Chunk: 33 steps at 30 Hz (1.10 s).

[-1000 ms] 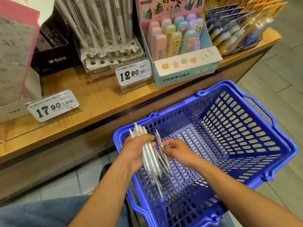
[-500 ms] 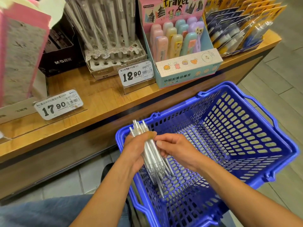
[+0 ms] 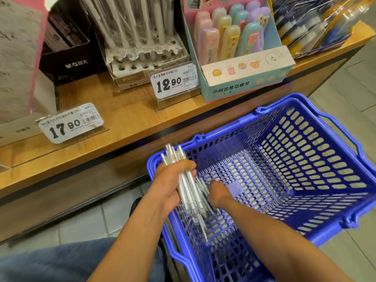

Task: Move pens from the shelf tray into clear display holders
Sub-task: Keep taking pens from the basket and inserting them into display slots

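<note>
Basket [image 3: 317, 226] interior: open from above.
Pens [image 3: 188, 186] crowd its near-left corner; shelf [image 3: 130, 119] edge borders the far side.

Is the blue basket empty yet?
Nearly. Only a few pens lie by the right hand in the basket; the left hand grips a bundle.

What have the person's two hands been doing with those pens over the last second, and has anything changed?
The right hand, which half a second ago met the left hand at the top of the bundle of white pens, has dropped lower, reaching behind the bundle into the blue plastic basket; its fingers are hidden. The left hand still grips the bundle, and the basket has stayed beside the wooden shelf.
</note>
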{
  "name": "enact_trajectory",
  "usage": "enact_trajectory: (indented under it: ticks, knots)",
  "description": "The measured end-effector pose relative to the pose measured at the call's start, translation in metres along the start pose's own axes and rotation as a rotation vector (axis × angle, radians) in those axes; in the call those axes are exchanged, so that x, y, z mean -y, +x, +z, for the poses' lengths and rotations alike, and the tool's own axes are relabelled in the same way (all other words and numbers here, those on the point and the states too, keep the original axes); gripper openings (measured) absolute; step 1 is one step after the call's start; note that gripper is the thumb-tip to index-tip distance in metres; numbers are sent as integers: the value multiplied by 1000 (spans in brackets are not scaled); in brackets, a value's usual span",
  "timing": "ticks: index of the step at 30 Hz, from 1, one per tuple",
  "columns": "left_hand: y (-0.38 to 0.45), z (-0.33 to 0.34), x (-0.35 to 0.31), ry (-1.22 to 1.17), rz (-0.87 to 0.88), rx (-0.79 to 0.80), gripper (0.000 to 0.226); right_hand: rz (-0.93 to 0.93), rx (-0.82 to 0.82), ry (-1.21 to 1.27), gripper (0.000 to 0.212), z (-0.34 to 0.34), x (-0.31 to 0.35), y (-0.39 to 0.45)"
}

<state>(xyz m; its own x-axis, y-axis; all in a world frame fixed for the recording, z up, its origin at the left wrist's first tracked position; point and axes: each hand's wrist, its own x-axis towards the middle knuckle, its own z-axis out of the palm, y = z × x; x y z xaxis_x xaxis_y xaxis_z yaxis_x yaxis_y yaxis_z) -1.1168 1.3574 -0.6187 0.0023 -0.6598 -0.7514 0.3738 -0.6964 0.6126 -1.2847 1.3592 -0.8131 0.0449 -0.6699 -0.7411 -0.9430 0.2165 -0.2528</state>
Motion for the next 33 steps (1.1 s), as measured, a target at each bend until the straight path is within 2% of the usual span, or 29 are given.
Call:
enact_trajectory:
  ticks: [1,3,5,10,13,16,20,22,25,28,31,33]
  knots:
    - [-1,0,0,3,-5,3,10,-14,6,1,7,-3,0,-1]
    - [-2,1,-1,6,-10,8,12,-16,7,62,24,-14,-1,-4]
    - [-3,2,-2,2,-16,11,13,-19,-28,279,27,-31,-1,-13]
    - [-8,3,-3,-15,-28,-13,23,-154,-37,843,5,-81,9,-69]
    - [-10,5,-3,-23,-16,-26,20,-280,-12,1123,16,-101,21,-115]
    - [-16,8,-3,-51,-20,-9,22,-404,-31,1161,18,-106,43,-151]
    - [-31,11,-6,-111,-22,61,60,-419,-118,1133,19,-109,67,-170]
    - [-33,10,-7,-126,-13,71,66,-456,-147,1084,17,-109,73,-174]
    - [-29,6,-6,-119,12,61,40,-531,-122,1064,9,-110,75,-171]
    - [-24,3,-6,-94,34,23,18,-566,-22,1141,12,-113,66,-155]
    - [-20,1,-9,-61,46,-35,14,-407,-94,1184,13,-107,51,-117]
    - [-19,0,-10,-55,46,-48,17,-225,-154,1006,13,-91,40,-85]
